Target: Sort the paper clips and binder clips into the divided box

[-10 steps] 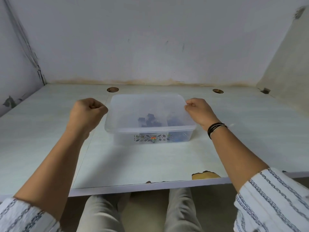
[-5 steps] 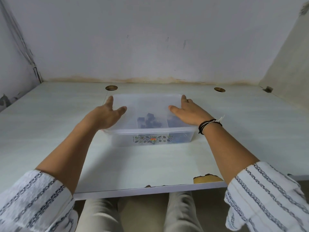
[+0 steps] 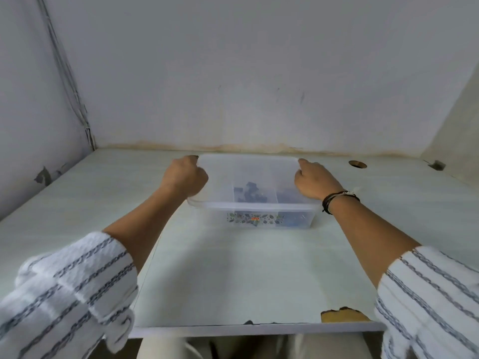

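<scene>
Box (image 3: 259, 216): clear plastic, on the table (image 3: 233, 281) toward the far wall, lid (image 3: 248, 167) on top, a flowered label on its near wall.
Clips (image 3: 248, 194): dark pieces seen through the lid in the middle compartment, more dark shapes in the right one; too blurred to tell paper from binder clips.
Left hand (image 3: 184, 178): curled into a fist at the lid's left edge, fingers closed on the rim.
Right hand (image 3: 312, 181): fingers bent and closed over the lid's far right corner; dark bands on the wrist.
Sleeves (image 3: 72, 288): white with grey stripes, pushed up both forearms.
Table edge: chipped near the right.
</scene>
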